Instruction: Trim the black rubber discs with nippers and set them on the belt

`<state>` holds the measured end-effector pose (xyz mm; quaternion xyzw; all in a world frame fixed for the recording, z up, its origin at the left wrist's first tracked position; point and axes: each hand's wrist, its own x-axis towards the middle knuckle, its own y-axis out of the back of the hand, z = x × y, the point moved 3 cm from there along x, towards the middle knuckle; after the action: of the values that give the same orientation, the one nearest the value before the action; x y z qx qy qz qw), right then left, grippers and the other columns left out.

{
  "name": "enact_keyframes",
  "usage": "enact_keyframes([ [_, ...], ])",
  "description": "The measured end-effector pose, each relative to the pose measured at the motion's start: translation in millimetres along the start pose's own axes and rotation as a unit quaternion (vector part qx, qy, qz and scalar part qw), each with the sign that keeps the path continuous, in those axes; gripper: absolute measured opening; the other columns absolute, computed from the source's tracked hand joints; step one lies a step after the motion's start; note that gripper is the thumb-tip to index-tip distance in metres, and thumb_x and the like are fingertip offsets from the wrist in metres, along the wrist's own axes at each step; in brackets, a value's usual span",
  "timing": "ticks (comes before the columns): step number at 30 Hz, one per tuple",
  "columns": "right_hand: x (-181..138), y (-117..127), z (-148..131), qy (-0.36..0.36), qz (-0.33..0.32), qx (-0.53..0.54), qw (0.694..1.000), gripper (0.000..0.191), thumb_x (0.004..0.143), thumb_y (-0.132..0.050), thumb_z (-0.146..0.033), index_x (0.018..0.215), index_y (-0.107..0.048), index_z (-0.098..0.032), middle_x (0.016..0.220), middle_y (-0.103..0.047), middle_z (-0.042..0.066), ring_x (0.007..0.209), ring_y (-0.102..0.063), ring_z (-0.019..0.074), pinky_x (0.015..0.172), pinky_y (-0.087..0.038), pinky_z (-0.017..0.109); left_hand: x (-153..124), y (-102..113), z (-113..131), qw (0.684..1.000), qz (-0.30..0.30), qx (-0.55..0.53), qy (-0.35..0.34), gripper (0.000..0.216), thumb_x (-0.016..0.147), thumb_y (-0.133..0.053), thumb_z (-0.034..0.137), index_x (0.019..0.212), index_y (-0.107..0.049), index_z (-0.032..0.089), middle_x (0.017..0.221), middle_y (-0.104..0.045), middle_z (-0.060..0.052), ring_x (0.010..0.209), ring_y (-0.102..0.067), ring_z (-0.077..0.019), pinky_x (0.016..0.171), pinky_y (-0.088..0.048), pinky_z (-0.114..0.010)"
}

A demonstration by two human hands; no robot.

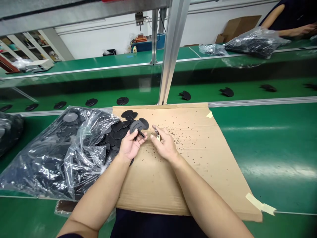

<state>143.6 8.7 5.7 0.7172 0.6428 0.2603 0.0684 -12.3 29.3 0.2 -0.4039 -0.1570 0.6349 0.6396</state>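
In the head view, my left hand point(130, 145) is closed on a fanned black plastic disc part point(136, 125) with a short stem pointing to the right. A small pair of nippers point(158, 137) with a pale grip and dark metal jaws is in my right hand point(164, 143), mostly hidden by the fingers. The jaws point up and left, a short gap away from the black part. Beside my left hand lies a heap of black discs point(119, 132), spilling from the mouth of a clear plastic bag point(49, 152). Tiny black scraps point(177, 140) are scattered around my right hand.
A cardboard sheet point(153, 188), taped at its right corners, covers the green bench point(269, 145). Beyond it, black parts point(91, 102) lie in a spaced row on a green belt point(143, 94). A metal post point(173, 46) rises at the sheet's far edge. Another person point(292, 19) is at the upper right.
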Motion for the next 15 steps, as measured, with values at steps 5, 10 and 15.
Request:
enact_keyframes([
  [5, -1, 0, -1, 0.053, 0.01, -0.067, 0.996, 0.047, 0.088, -0.056, -0.037, 0.132, -0.053, -0.02, 0.1, -0.058, 0.008, 0.089, -0.058, 0.0211, 0.084, -0.05, 0.035, 2, 3, -1, 1.0, 0.003, 0.015, 0.002, 0.017, 0.078, -0.067, 0.011, 0.091, -0.057, 0.015, 0.076, -0.059, -0.003, 0.057, -0.055, -0.0118, 0.048, -0.043, -0.019],
  [10, -5, -4, -12, 0.147, -0.07, -0.181, 0.97, 0.038, 0.094, -0.047, -0.028, 0.129, -0.054, -0.017, 0.108, -0.061, 0.009, 0.098, -0.057, 0.0223, 0.091, -0.047, 0.034, 3, 3, -1, 0.999, -0.034, -0.01, 0.039, 0.027, 0.08, -0.06, 0.011, 0.107, -0.058, 0.015, 0.074, -0.055, -0.004, 0.052, -0.046, -0.0096, 0.047, -0.037, -0.019],
  [15, -9, -8, -22, 0.159, -0.142, -0.256, 0.943, 0.036, 0.096, -0.045, -0.029, 0.129, -0.053, -0.018, 0.098, -0.063, 0.007, 0.089, -0.058, 0.02, 0.086, -0.047, 0.031, 0, -1, 0, 0.998, -0.035, 0.001, 0.053, 0.029, 0.077, -0.06, 0.01, 0.105, -0.061, 0.013, 0.07, -0.05, -0.002, 0.046, -0.034, -0.0063, 0.042, -0.028, -0.017],
])
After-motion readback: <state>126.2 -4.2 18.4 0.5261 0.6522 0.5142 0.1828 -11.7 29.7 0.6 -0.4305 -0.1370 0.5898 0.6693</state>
